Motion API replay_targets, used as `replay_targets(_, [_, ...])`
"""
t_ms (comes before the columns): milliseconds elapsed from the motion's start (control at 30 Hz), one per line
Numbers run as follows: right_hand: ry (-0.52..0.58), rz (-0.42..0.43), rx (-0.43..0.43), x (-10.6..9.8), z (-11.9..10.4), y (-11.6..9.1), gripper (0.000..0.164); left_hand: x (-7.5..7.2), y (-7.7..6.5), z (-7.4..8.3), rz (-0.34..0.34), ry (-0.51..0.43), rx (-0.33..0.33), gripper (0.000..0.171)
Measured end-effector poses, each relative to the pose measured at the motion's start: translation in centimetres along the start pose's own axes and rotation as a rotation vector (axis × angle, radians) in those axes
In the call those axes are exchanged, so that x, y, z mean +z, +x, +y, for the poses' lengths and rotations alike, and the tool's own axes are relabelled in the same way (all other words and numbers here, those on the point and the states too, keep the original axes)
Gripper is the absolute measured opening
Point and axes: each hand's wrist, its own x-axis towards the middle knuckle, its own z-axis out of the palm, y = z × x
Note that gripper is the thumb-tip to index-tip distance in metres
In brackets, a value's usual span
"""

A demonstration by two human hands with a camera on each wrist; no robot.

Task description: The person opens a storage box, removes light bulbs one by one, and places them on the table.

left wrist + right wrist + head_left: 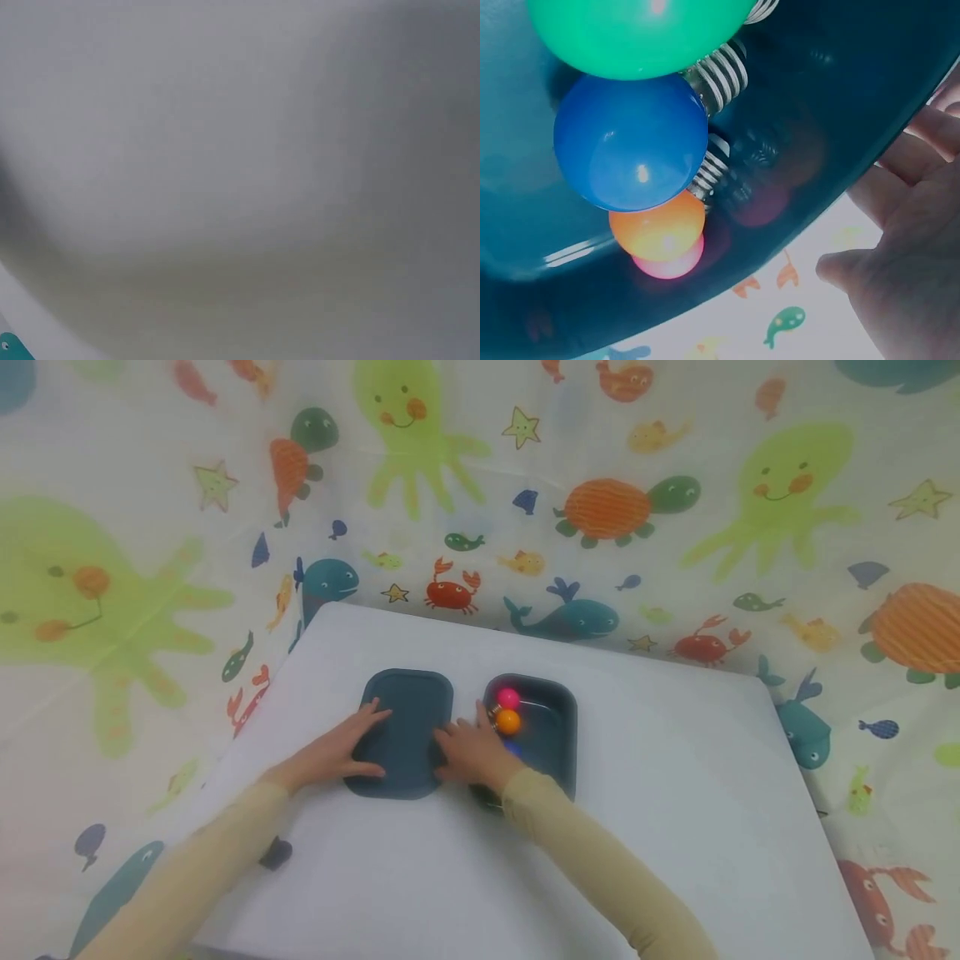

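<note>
A flat dark teal lid or shallow tray with rounded corners lies on the white table. At its left edge is my left hand, fingers and thumb spread apart. My right hand reaches over the left rim of a deeper dark teal box, its fingertips at the right edge of the flat piece. Inside the box, the right wrist view shows a row of round coloured light bulbs with metal screw bases: a green bulb, a blue bulb, an orange bulb and a pink bulb.
The white table extends beyond the box on the right. A curtain printed with sea animals surrounds its back and sides. Beside the left sleeve is a small dark object. The left wrist view is mostly blurred pale surface.
</note>
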Motion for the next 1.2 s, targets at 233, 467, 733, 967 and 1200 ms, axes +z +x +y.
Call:
replay_targets(233, [0.039, 0.051, 0.003, -0.1, 1.0, 0.5, 0.069, 0.6, 1.9, 0.8, -0.005, -0.032, 0.024, 0.1])
replay_targets(467, [0.221, 0.084, 0.06, -1.1, 3.2, 0.3, 0.065, 1.0, 4.0, 2.7, -0.005, -0.121, 0.041, 0.101])
replay_targets(733, [0.283, 0.176, 0.106, -1.2, 6.1, -0.9, 0.065, 1.8, 6.2, 5.9, -0.058, -0.132, 0.073, 0.098])
replay_targets(967, [0.314, 0.209, 0.171, -1.0, 8.6, -2.1, 0.063, 2.7, 7.2, 7.9, -0.09, -0.119, 0.127, 0.103])
replay_targets(1200, [0.383, 0.229, 0.206, -0.6, 11.0, -3.0, 0.054, 3.9, 7.8, 9.0, -0.167, -0.161, 0.141, 0.107])
